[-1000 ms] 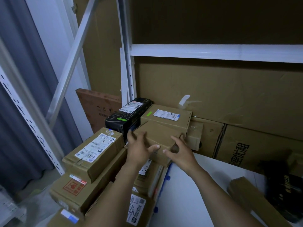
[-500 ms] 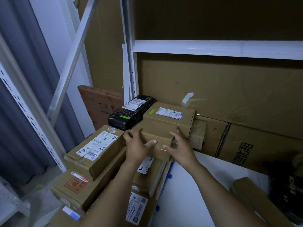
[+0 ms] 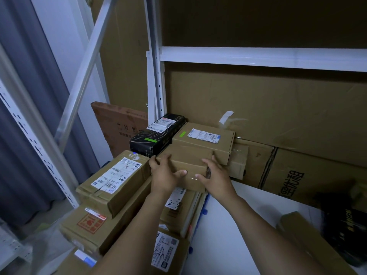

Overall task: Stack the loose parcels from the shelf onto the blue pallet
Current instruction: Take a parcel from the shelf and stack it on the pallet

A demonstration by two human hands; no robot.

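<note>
A plain brown parcel is grasped at both ends. The left grip is curled round its left end with the thumb laid across the near face. The right grip is curled round its right end, with the fingers over the top edge and the thumb on the near face. The parcel is held level above the stacked boxes, its far side against a labelled carton directly behind it. A black box is seen behind it to the left, and a long carton with a white label lies just to its left. Beneath it a box marked "2-3" is partly covered; whether the parcel rests on that box cannot be told. A blue pallet edge is glimpsed just below its right end. The white shelf spreads to its lower right, where a brown package and a dark package lie blurred.
</note>
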